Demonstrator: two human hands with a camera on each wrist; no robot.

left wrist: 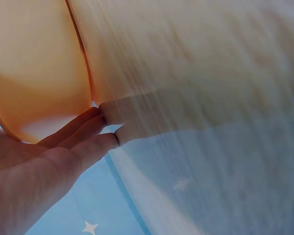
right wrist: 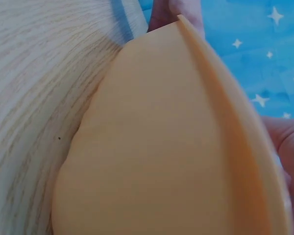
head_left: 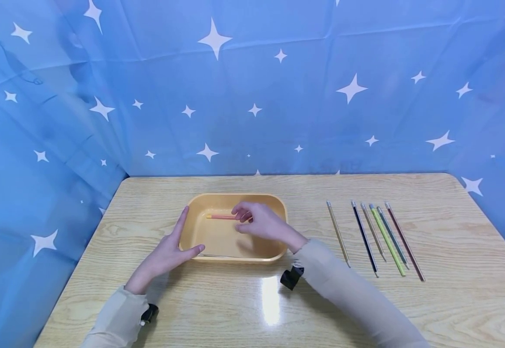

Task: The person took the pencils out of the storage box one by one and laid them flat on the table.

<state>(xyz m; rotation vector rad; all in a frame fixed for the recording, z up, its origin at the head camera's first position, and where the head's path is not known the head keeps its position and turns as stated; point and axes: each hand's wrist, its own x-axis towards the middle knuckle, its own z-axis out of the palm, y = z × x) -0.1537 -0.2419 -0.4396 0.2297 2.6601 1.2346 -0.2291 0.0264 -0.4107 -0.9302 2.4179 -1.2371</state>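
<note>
A shallow yellow-orange plastic tray [head_left: 235,260] sits on the table. Inside it, towards the back, lies an orange-pink pencil [head_left: 221,217] with a yellow end. My right hand [head_left: 261,222] is over the tray with bent fingers around the pencil's right part; thumb and forefinger are apart, and whether they touch the pencil is unclear. My left hand [head_left: 169,251] rests against the tray's left side, fingers extended and thumb out along the near rim. In the left wrist view the left fingertips [left wrist: 110,139] are beside the tray wall. A thin dark line, its kind unclear, runs along the tray's near inside edge.
Several pencils lie spread on the right of the table [head_left: 304,309], among them a gold one [head_left: 338,234], a dark blue one [head_left: 364,239], a lime-green one [head_left: 387,240] and a dark red one [head_left: 404,241]. A blue star-printed cloth [head_left: 278,96] hangs behind.
</note>
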